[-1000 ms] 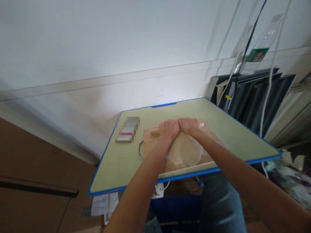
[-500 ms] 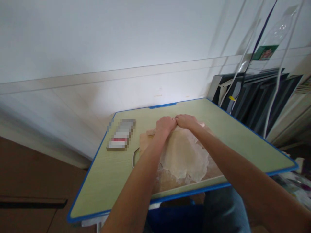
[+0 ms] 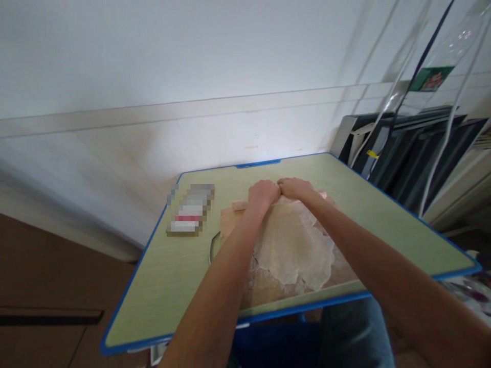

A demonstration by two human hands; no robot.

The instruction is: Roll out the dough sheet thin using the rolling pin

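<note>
A thin, ragged-edged sheet of dough lies on a floured wooden board. Across its far edge runs a wooden rolling pin, whose left end shows beyond my wrist. My left hand is closed over the pin, knuckles up. Close against it, my right hand also grips the pin, thumb side toward the left hand. Some dough seems to lie over the pin beneath my hands, but they hide most of it. My left forearm covers part of the board and its curved metal handle.
The board rests on a pale green table with a blue rim. A blurred-out flat object lies at the left. Against the white wall at right lean several dark panels. Cables and a plastic bottle with a green label hang above them.
Both hands stay closed on the rolling pin at the far edge of the dough, with hardly any shift. The camera view has turned slightly, moving the panels and bottle rightward.
</note>
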